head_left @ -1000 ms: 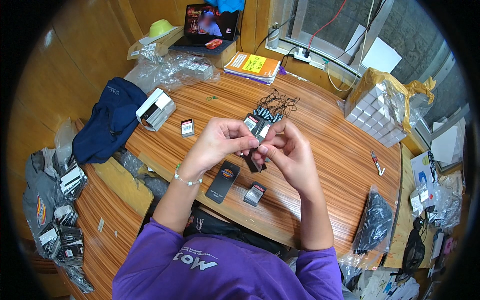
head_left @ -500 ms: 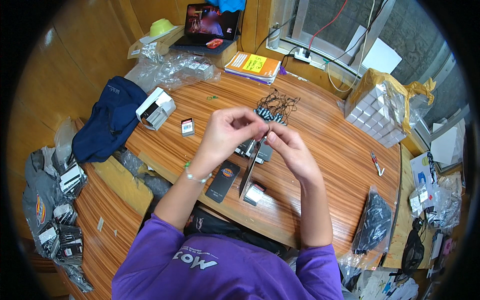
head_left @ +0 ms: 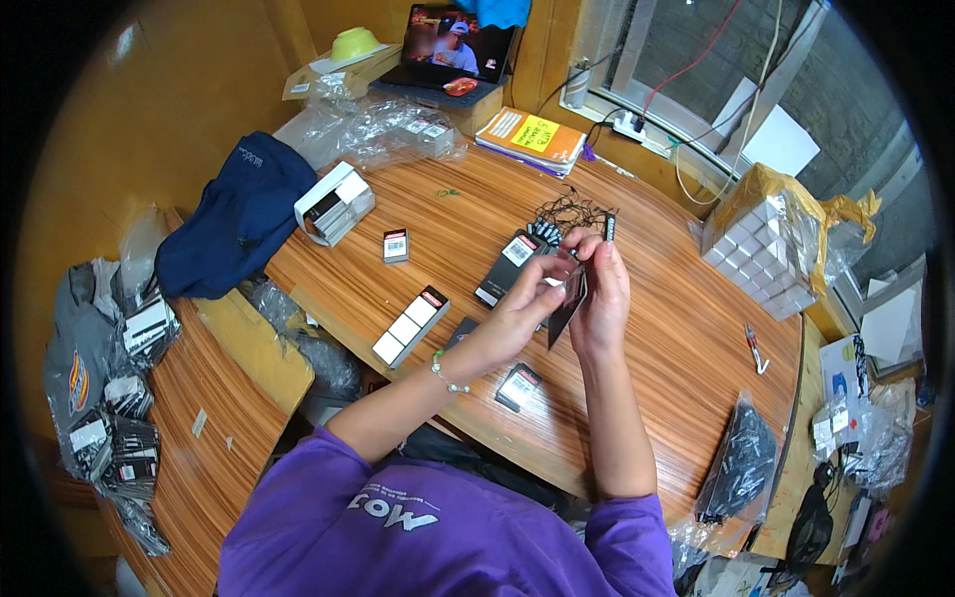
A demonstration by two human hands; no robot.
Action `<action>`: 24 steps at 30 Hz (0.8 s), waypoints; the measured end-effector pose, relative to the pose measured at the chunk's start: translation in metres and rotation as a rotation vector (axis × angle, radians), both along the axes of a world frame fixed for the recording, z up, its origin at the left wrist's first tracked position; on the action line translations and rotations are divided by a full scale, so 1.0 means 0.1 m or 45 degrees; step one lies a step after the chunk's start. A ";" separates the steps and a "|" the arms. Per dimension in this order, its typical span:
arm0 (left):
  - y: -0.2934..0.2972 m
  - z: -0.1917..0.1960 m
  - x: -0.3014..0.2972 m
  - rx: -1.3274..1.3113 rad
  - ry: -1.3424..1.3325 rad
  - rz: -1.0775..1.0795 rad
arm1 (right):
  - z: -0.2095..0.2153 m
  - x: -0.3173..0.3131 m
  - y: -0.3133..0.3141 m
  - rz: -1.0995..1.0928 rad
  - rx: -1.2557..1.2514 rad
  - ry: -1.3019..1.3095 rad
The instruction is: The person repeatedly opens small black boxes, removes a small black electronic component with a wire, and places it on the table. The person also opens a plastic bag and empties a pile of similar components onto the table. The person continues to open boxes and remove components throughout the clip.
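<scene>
Above the middle of the wooden tabletop (head_left: 657, 348) I see my left hand (head_left: 527, 308) and right hand (head_left: 600, 298) both pinched shut on a flat black packet (head_left: 565, 306) (contents hidden), while a clear bag of white boxes (head_left: 761, 244) sits at the right edge.

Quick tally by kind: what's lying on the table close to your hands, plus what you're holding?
Black packs: 3
White three-box strip: 1
Small labelled box: 1
Black sleeve, held by left hand and right hand: 1
Total: 6
</scene>
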State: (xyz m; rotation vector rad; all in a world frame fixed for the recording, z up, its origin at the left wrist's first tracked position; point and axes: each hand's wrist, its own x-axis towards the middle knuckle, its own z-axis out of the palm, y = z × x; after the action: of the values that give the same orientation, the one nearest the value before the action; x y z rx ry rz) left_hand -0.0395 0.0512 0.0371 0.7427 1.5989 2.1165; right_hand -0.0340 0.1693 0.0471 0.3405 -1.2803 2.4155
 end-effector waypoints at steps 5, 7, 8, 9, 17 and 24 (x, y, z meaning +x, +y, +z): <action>0.03 -0.16 -0.09 0.036 0.200 0.051 | -0.03 0.03 -0.04 0.017 0.033 -0.022; 0.01 -0.10 -0.14 0.065 0.117 0.031 | 0.00 0.03 -0.05 0.034 -0.021 -0.065; -0.02 -0.09 -0.15 0.069 0.062 0.022 | -0.01 0.03 -0.09 0.083 -0.094 -0.094; -0.04 -0.11 -0.23 -0.045 0.080 -0.061 | -0.04 0.02 -0.11 0.048 -0.061 -0.090; -0.14 -0.01 -0.15 0.209 -0.002 -0.189 | -0.05 0.01 -0.16 -0.012 -0.124 -0.114; -0.28 -0.06 -0.19 0.010 0.136 -0.250 | -0.11 0.02 -0.25 -0.087 -0.268 -0.311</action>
State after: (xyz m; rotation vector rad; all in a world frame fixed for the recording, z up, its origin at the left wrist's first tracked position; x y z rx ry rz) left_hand -0.0586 0.0232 0.0315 0.9876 1.5031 1.9737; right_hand -0.0323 0.1440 0.0363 -0.0583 -1.0964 2.5624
